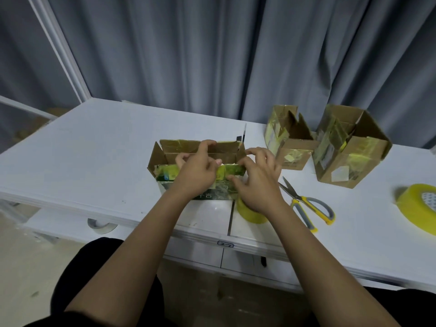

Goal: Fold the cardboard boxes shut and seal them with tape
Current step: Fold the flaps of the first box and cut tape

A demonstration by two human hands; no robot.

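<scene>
Three cardboard boxes sitting on a white table [99,147], all with flaps still open. Nearest box [179,161], long and low with a green printed front and patches of old yellowish tape, resting close to the table's near edge, at about the middle of the view. Being worked on by two bare hands. Left hand [197,172] reaching over the near wall of that box, thumb outside on the printed front, fingers curled over the rim and onto the far flap, pressing rather than spread. Right hand [257,178] curving around the box's right end, fingers bent and slightly apart, fingertips touching the end flap; exact pinch hard to tell, since the hand is covering the corner.

Two more boxes standing to the right of the nearest box and farther back: second box [289,142] just beyond the right hand, third box [349,147] right of that, the two close together but not clearly touching. Both showing torn tape and raised flaps.

Two yellow tape rolls lying flat: first tape roll [250,214] partly hiding under the right wrist, just right of the nearest box's front corner; second tape roll [417,207] well to the right, cut off by the frame edge. One pair of scissors [306,204] with yellow and grey handles lying between the two rolls, blades pointing toward the nearest box. One whitish roll [101,226] sitting on a lower shelf, below and left of the nearest box. Grey curtain [212,55] hanging behind the table.
</scene>
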